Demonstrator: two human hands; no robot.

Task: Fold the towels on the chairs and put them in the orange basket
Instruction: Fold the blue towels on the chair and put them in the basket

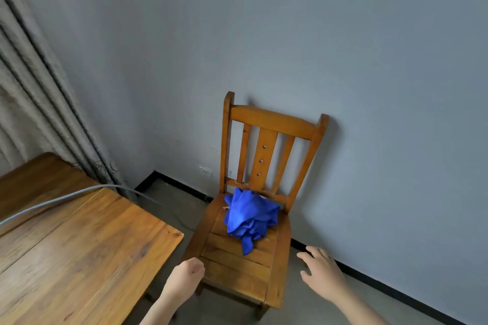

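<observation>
Two bare hands reach out in front of you, well apart, and neither one holds anything. Your left hand (186,275) has its fingers curled in toward the palm, a closed fist over the front left corner of the wooden chair (235,272); whether it touches the wood you cannot tell from this angle. Your right hand (321,272) is spread, fingers straight and fanned, palm down, hanging past the right edge of the seat above the grey floor (303,309).

Between and beyond your hands lies the blue towel (250,216). It sits crumpled in a heap on the slatted seat, toward the back, its upper edge up against the lowest rail of the backrest, with one loose tail trailing forward down the middle of the seat. Both hands are short of it, with bare slats between.

That chair stands with its back against the pale grey wall (369,60), its backrest made of vertical slats, the middle one showing three small round marks. A black baseboard (412,298) runs along the foot of the wall, and a white wall socket (205,171) sits low down just left of the backrest.

To your left, near the chair but not touching it, is a wooden table (79,245) with a grey cable (60,199) draped across its far part. Behind the table hangs a grey curtain (31,87).
</observation>
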